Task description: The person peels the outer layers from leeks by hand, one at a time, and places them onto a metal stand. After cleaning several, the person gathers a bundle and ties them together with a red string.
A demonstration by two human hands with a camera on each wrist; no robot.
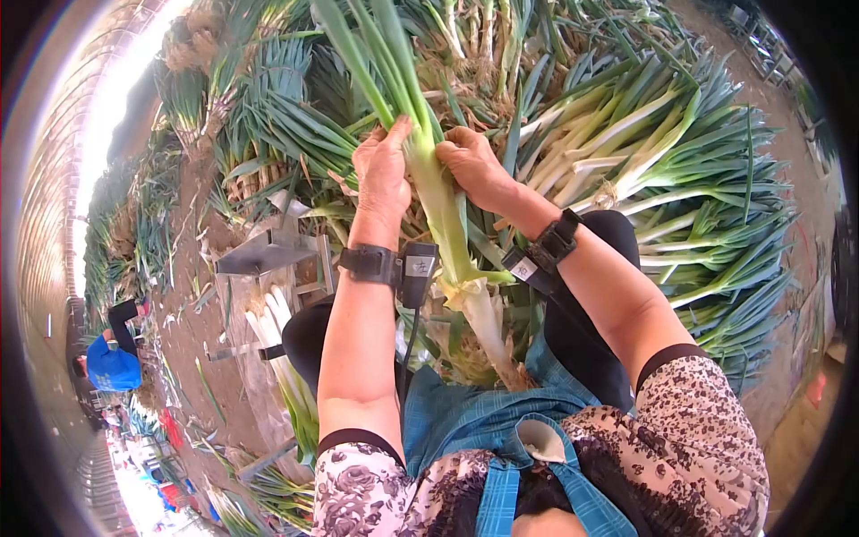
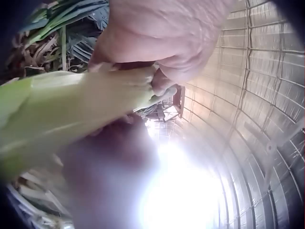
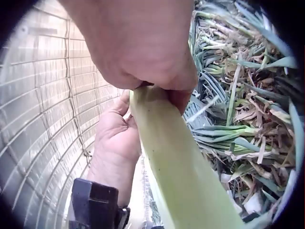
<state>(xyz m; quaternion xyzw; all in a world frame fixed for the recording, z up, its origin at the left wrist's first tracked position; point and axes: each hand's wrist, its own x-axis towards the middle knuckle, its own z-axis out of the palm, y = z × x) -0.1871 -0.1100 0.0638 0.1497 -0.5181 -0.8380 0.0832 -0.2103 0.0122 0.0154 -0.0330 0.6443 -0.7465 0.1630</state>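
Note:
A large green onion point(image 1: 438, 197) stands at a slant before me, leaves away from me and roots point(image 1: 517, 380) by my lap. The left hand point(image 1: 383, 170) grips its neck, thumb along the stalk under the leaves. Opposite, the right hand point(image 1: 479, 166) pinches the edge of its outer layer with curled fingers. A broad pale-green sheath point(image 3: 176, 157) runs down from the right fingers in the right wrist view. Lower on the stalk, a torn collar of leaf point(image 1: 470, 288) folds outward above the white shank point(image 1: 485, 327). In the left wrist view the right hand point(image 2: 109, 171) is blurred.
Many green onions point(image 1: 662, 179) lie piled on the right, with more bundles point(image 1: 277, 107) ahead. Left of my knee, a metal stand point(image 1: 268, 252) stands near a bunch of white-stemmed onions point(image 1: 284, 349). Another person in blue point(image 1: 114, 365) is at far left.

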